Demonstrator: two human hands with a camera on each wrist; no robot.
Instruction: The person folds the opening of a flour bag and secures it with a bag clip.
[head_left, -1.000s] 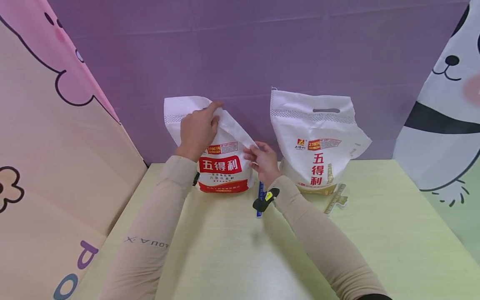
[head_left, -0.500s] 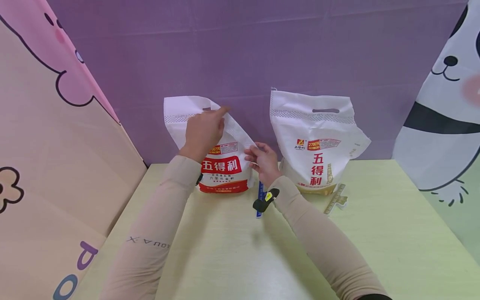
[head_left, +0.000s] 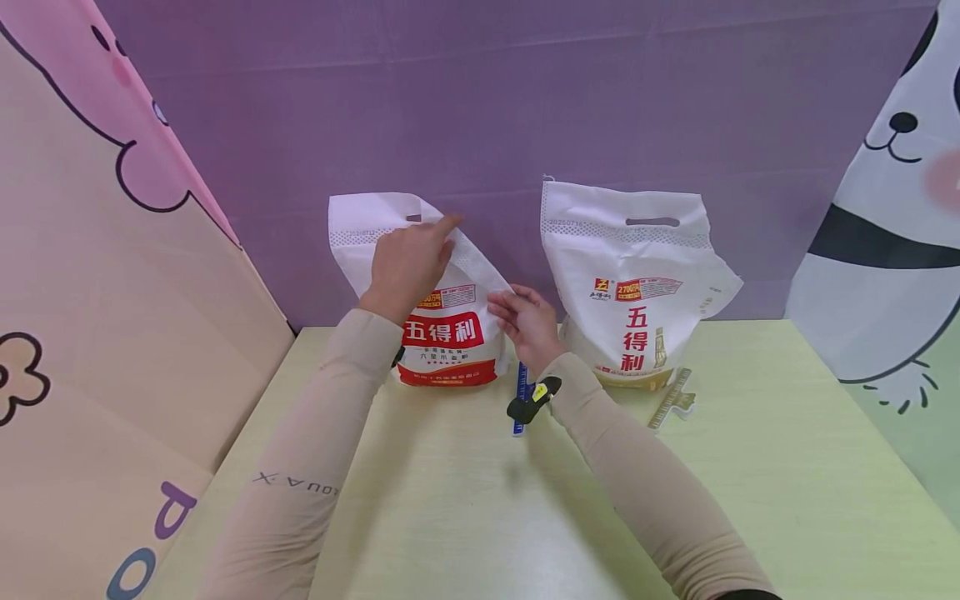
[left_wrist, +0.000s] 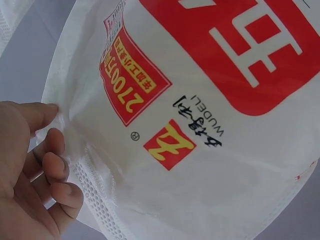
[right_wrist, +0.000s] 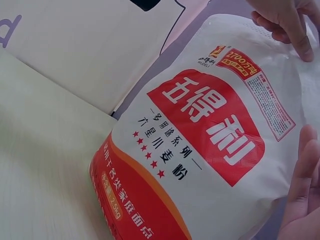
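While the left hand [head_left: 406,265] pinches the flour bag's [head_left: 447,333] top, straight right fingers [head_left: 508,307] touch its side.

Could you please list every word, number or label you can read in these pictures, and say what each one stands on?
"五得利": red panel of the red-banded flour bag.
"2700万吨": small red label on that bag.
"WUDELI": beside its red and yellow logo, left wrist view.
"多用途系列" and "八星小麦粉": under the red panel, right wrist view.
"五得利": down the gold-trimmed flour bag.
"AQUA·X": left sleeve, seen upside down.
"P", "O": the wall panel on the left.
Fine print on both bags: too small.
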